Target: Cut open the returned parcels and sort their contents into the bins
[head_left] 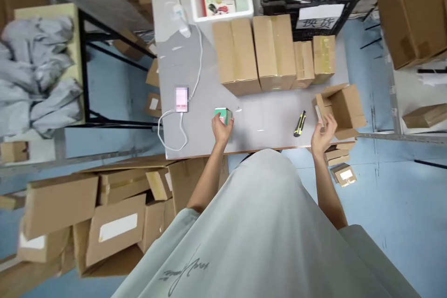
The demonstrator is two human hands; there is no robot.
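Near the front edge of the grey table, my left hand has its thumb and fingers around a small green and white box. On the right, my right hand is beside an open cardboard box at the table's right corner. Its fingers are parted and curl near the box's left flap; whether they touch it is unclear. A black and yellow utility knife lies between my hands, nearer the right one.
Closed cardboard boxes stand in a row behind, with a white bin and a black crate beyond. At left lie a phone and white cables. Cardboard boxes are piled below left.
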